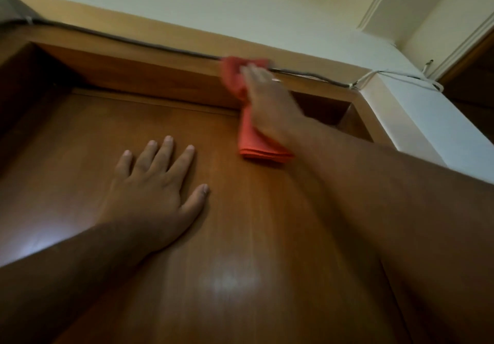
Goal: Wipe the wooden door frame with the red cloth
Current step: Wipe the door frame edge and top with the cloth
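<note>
I look up at the top of a brown wooden door frame (149, 73) above a closed wooden door (227, 223). My right hand (267, 100) reaches up and presses the red cloth (235, 81) against the frame's top bar, right of its middle. The hand is blurred. A folded end of the cloth hangs down below my wrist over the door. My left hand (157, 183) lies flat on the door face, fingers spread, holding nothing.
A dark cable (120, 39) runs along the frame's upper edge, and white wires (401, 76) are tied at its right corner. A white wall (213, 9) rises above. A white pillar (417, 113) stands at the right.
</note>
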`<state>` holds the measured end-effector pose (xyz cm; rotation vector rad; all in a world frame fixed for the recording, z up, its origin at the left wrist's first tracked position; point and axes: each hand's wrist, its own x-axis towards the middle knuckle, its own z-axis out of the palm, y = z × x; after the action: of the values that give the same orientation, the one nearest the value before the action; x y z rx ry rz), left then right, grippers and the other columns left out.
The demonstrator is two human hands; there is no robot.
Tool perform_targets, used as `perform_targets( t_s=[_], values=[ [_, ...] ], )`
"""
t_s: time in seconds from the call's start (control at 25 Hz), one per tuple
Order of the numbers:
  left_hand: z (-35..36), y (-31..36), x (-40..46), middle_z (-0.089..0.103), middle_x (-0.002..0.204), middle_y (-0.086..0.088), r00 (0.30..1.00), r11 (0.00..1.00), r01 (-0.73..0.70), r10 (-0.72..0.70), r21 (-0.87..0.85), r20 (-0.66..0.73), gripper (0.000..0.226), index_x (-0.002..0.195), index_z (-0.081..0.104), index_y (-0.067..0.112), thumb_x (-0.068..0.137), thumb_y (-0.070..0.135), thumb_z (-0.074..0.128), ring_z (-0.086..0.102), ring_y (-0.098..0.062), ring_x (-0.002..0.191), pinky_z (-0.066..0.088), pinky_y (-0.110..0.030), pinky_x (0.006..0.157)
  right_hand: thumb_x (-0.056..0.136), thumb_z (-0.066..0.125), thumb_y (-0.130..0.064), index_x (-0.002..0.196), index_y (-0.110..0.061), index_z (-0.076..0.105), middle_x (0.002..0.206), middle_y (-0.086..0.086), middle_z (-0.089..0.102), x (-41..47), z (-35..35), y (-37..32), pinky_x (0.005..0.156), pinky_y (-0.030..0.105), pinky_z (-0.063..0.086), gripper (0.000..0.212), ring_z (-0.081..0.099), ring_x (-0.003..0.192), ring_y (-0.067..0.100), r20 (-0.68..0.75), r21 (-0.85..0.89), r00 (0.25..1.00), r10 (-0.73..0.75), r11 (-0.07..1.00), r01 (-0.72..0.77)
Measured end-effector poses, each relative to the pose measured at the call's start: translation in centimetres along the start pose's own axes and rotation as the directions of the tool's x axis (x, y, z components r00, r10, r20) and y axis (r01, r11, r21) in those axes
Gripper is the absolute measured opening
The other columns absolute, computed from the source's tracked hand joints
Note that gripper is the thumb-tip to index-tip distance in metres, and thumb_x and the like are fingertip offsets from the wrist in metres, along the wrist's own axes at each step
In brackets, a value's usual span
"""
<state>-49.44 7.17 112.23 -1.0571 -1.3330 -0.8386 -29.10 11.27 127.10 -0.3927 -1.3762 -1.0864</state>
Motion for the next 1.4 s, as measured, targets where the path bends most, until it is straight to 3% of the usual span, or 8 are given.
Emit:
perform_targets(
  t_s=[0.12, 0.24, 0.44, 0.6, 0.92, 1.12, 1.28, 1.4],
  values=[
    [0.3, 0.2, 0.4, -0.005, 0.171, -0.005, 1.000, 1.000, -0.004, 0.004, 0.004, 0.000, 0.089, 0.160, -0.006, 0.035, 0.082, 0.076, -0.003, -0.003, -0.025, 0.156, 0.004, -0.052, 0.125, 0.086, 0.054, 0.000, 0.121, -0.011, 0.053, 0.121, 0.012, 0.057, -4.1, -2.7, 8.2, 0.084, 0.039, 0.044, 0.036, 0.055, 0.105, 0.028, -0.006, -0.097, 0.946, 0.324, 0.941, -0.323],
    [0.3, -0.8, 0.3, -0.010, 0.170, -0.006, 0.997, 0.998, -0.063, 0.062, 0.021, 0.035, 0.097, 0.160, -0.009, 0.030, 0.078, 0.082, -0.006, -0.009, -0.025, 0.156, -0.001, -0.053, 0.125, 0.077, 0.060, -0.002, 0.110, -0.006, 0.053, 0.109, 0.016, 0.057, -4.1, -4.0, 9.6, 0.081, 0.043, 0.047, 0.034, 0.057, 0.101, 0.036, 0.097, -0.132, 0.881, 0.464, 0.883, -0.451],
    [-0.9, -8.8, -2.6, -0.005, 0.170, -0.009, 0.961, 0.956, 0.276, -0.273, 0.101, -0.041, 0.116, 0.160, -0.006, 0.016, 0.072, 0.091, -0.004, -0.006, -0.030, 0.156, 0.000, -0.055, 0.123, 0.080, 0.051, -0.023, 0.125, -0.009, 0.047, 0.127, 0.018, 0.051, 1.8, 0.1, -0.5, 0.102, 0.046, 0.037, 0.047, 0.047, 0.121, 0.038, 0.067, -0.016, 0.975, 0.212, 0.977, -0.211],
    [-0.6, -9.7, -2.5, -0.004, 0.171, -0.006, 0.964, 0.962, 0.266, -0.265, 0.059, -0.012, 0.113, 0.161, -0.003, 0.020, 0.072, 0.090, -0.003, -0.003, -0.026, 0.156, 0.002, -0.051, 0.124, 0.092, 0.053, -0.044, 0.156, -0.015, 0.017, 0.158, 0.023, 0.025, 5.6, 2.5, -10.7, 0.116, 0.048, 0.021, 0.080, 0.025, 0.145, 0.039, 0.083, -0.059, 0.990, 0.116, 0.992, -0.111],
    [0.5, -10.8, -2.1, -0.002, 0.171, -0.002, 0.969, 0.971, 0.239, -0.236, 0.031, -0.075, 0.107, 0.160, -0.003, 0.026, 0.075, 0.090, -0.002, -0.002, -0.024, 0.156, -0.003, -0.048, 0.122, 0.094, 0.057, -0.015, 0.159, -0.017, 0.009, 0.166, 0.015, 0.008, 7.7, 5.2, -21.7, 0.121, 0.045, 0.013, 0.081, 0.012, 0.151, 0.033, 0.060, -0.208, 0.941, -0.332, 0.918, 0.338],
    [0.9, -11.1, -2.3, 0.005, 0.170, -0.003, 0.969, 0.976, 0.219, -0.216, 0.007, -0.118, 0.103, 0.160, 0.004, 0.025, 0.079, 0.088, 0.001, 0.003, -0.025, 0.156, -0.002, -0.048, 0.120, 0.086, 0.058, -0.020, 0.148, -0.015, 0.032, 0.139, 0.010, 0.049, 5.2, 3.8, -11.6, 0.102, 0.043, 0.040, 0.068, 0.050, 0.124, 0.031, -0.120, -0.054, 0.982, -0.146, 0.989, 0.140],
    [0.8, -11.1, -2.3, 0.004, 0.170, -0.005, 0.971, 0.974, 0.224, -0.222, 0.015, -0.086, 0.100, 0.161, 0.003, 0.024, 0.081, 0.086, 0.004, 0.003, -0.026, 0.156, 0.000, -0.050, 0.122, 0.075, 0.059, -0.037, 0.133, -0.012, 0.036, 0.125, 0.015, 0.051, 1.6, 1.1, 1.6, 0.094, 0.052, 0.048, 0.067, 0.053, 0.107, 0.033, 0.054, -0.262, 0.998, -0.019, 0.965, 0.032],
    [0.2, -10.6, -2.4, 0.004, 0.171, -0.007, 0.969, 0.969, 0.242, -0.239, 0.051, -0.057, 0.103, 0.161, 0.005, 0.022, 0.080, 0.085, 0.003, 0.004, -0.029, 0.156, 0.005, -0.053, 0.123, 0.074, 0.061, -0.031, 0.116, -0.010, 0.041, 0.112, 0.019, 0.052, -1.3, -2.7, 10.9, 0.086, 0.054, 0.050, 0.051, 0.052, 0.098, 0.037, 0.192, -0.415, 0.938, 0.288, 0.890, -0.189]
  ],
)
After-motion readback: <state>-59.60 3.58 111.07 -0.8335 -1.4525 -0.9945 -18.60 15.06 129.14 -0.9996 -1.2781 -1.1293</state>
